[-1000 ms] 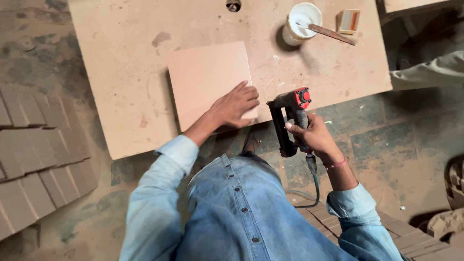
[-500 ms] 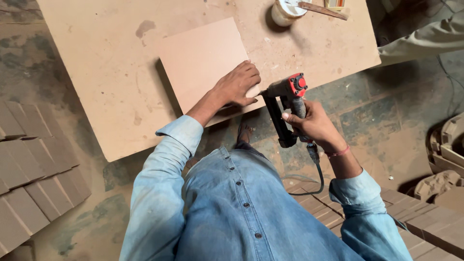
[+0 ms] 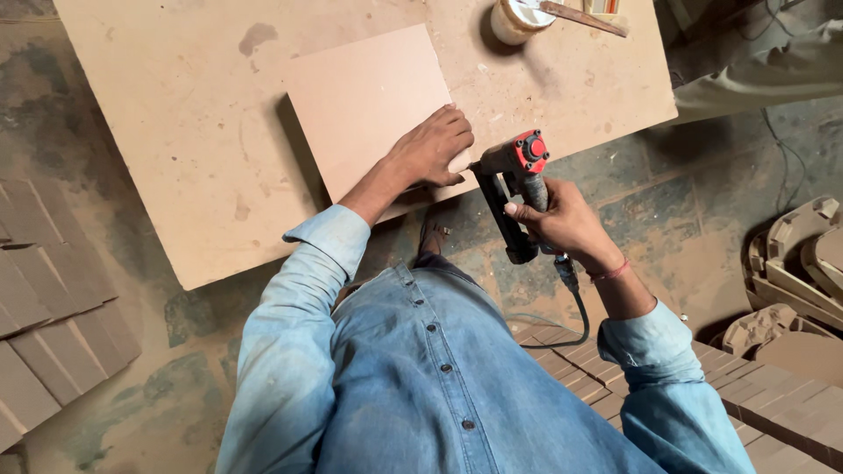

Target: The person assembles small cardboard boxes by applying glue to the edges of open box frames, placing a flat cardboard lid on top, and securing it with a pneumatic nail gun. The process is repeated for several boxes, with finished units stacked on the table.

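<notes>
While left hand (image 3: pixel 433 147) presses flat on square panel (image 3: pixel 373 105), right hand (image 3: pixel 562 224) grips nail gun (image 3: pixel 514 189) at panel's edge

cup (image 3: pixel 514 19): top cut off | nail gun (image 3: pixel 514 189) nose: perhaps behind board edge

The worktop (image 3: pixel 176 132) is a large fibreboard sheet (stained, dusty). Lying flat near its 6 o'clock edge is a smaller square panel (image 3: pixel 369 101). A pale round container (image 3: pixel 514 17) stands at 1 o'clock.
</notes>
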